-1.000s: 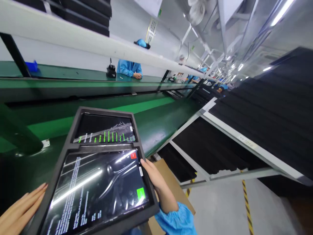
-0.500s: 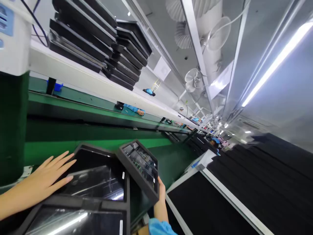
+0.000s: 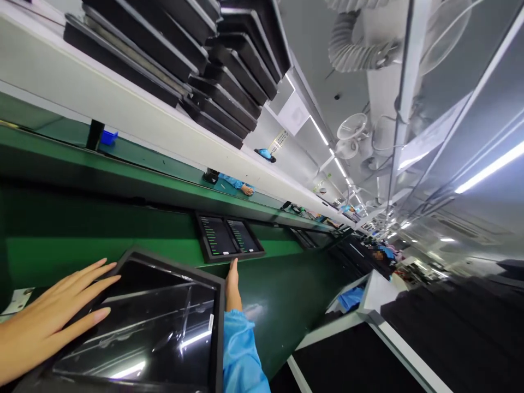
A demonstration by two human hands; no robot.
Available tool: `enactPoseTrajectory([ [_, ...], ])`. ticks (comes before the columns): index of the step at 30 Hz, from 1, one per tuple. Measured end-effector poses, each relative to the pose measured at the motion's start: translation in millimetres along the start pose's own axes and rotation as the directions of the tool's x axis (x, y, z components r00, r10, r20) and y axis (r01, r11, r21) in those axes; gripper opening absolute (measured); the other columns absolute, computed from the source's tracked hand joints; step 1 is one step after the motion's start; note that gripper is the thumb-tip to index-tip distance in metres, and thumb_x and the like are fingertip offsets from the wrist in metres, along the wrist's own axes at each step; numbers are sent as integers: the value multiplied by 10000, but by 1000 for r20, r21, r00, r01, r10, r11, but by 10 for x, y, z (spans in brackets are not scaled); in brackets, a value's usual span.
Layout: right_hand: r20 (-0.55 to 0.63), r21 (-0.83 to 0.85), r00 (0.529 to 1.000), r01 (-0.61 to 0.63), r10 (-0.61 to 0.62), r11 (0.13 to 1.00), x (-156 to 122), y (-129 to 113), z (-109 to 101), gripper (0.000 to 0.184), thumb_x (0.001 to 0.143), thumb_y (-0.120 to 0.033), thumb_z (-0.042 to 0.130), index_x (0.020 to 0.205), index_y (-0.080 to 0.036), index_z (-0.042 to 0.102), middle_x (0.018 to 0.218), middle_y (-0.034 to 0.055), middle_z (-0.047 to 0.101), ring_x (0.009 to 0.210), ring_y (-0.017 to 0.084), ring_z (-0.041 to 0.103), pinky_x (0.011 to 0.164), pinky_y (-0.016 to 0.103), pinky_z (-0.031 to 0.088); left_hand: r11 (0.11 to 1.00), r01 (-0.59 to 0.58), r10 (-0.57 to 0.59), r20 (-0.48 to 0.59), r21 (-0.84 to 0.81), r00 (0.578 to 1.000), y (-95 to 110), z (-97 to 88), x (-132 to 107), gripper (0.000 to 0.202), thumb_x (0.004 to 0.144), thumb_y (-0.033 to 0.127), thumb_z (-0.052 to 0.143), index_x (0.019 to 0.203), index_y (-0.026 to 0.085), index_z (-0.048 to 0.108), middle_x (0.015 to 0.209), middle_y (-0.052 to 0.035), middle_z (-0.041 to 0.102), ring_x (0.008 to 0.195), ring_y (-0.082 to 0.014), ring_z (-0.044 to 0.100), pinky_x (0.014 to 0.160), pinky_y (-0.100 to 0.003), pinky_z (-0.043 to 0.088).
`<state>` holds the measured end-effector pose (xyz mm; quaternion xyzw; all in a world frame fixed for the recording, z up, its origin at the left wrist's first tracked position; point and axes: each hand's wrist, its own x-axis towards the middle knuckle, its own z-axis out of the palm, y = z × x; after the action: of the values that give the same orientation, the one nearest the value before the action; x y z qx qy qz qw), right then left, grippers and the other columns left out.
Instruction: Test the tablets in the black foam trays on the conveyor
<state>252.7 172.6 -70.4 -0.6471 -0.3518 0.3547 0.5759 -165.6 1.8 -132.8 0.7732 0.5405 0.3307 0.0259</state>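
My left hand (image 3: 67, 314) rests with fingers stretched out on the left edge of a black foam tray (image 3: 221, 333). In that tray lies a glossy dark screen panel (image 3: 143, 322) with a small white label and light reflections. My right hand (image 3: 233, 284), with a blue sleeve behind it, is at the near edge of a smaller black tray (image 3: 210, 256) on the green bench. Two screens (image 3: 241, 236) showing green text lines sit side by side in it. My right thumb shows at the rim; the other fingers are mostly hidden.
Stacks of black trays (image 3: 229, 93) stand on the white shelf (image 3: 164, 131) above. Another dark tray (image 3: 307, 238) lies farther along the green bench (image 3: 270, 295). A white-framed cart (image 3: 388, 333) is at right. Across the bench, another person's hand (image 3: 247, 189) shows.
My right hand has carried the two-screen tray forward, away from above the large tray, to the green bench. My left hand stays on the large tray. The view has shifted.
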Motion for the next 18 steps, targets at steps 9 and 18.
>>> enactPoseTrajectory([
  [9, 168, -90, 985, 45, -29, 995, -407, -589, 19, 489, 1037, -508, 376, 1360, -182, 546, 1422, 146, 557, 1316, 300, 536, 1086, 577, 421, 997, -4, 22, 241, -73, 970, 296, -326, 857, 522, 988, 553, 334, 1276, 252, 649, 1560, -94, 427, 1499, -335, 285, 1206, -618, 274],
  [18, 885, -214, 413, 772, -217, 598, -2962, -792, -111, 296, 957, -343, 571, 1223, -243, 654, 1469, 97, 544, 1459, 267, 381, 1212, 511, 293, 990, 4, 46, 340, -144, 939, 150, -298, 1100, 382, 965, 453, 531, 1175, 158, 653, 1580, -137, 374, 1509, -321, 250, 1211, -581, 276],
])
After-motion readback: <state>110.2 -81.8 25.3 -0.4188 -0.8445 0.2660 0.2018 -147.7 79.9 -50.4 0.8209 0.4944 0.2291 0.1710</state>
